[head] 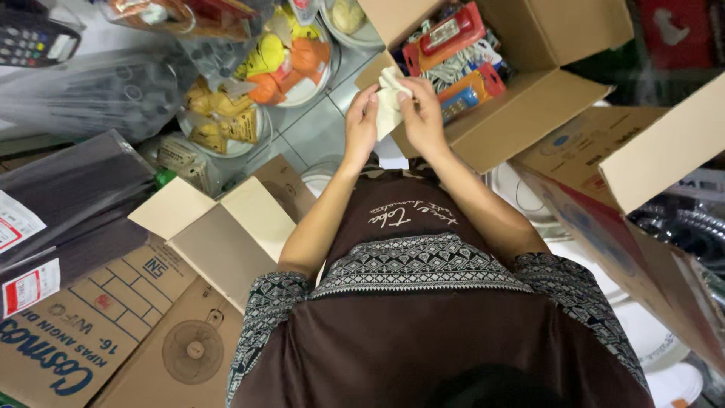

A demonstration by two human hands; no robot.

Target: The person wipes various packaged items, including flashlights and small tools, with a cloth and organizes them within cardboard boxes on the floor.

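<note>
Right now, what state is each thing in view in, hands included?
left hand: pinching the cream cloth's left edge.
right hand: gripping the same cloth from the right.
cream cloth: crumpled, held up between both hands.
open cardboard box: flaps open, packed with red and orange packaged goods.
fan carton: lying flat, top flaps raised.
plates of yellow packets: full, wrapped in plastic.

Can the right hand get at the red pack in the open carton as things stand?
Probably yes: the right hand is beside the open carton, flaps open, red pack uncovered; but it holds a pale cloth.
</note>
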